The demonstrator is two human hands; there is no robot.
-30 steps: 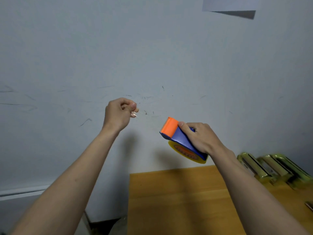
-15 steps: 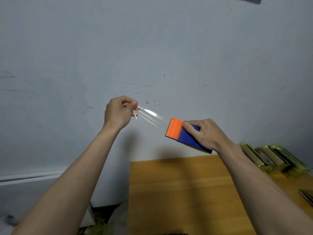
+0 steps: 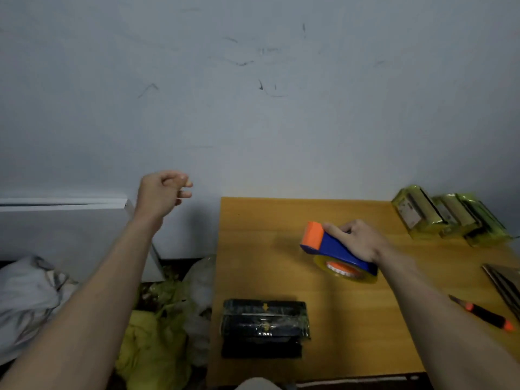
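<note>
My right hand (image 3: pixel 357 240) curls round a blue plastic tape dispenser with an orange nose (image 3: pixel 332 246), over the middle of the wooden worktop (image 3: pixel 253 249). My left hand (image 3: pixel 163 192) is raised left of the worktop, fingers curled; I cannot tell whether it pinches anything.

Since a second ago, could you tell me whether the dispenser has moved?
Yes. The dispenser in the right hand came down from above the far edge of the table to over its top.
</note>
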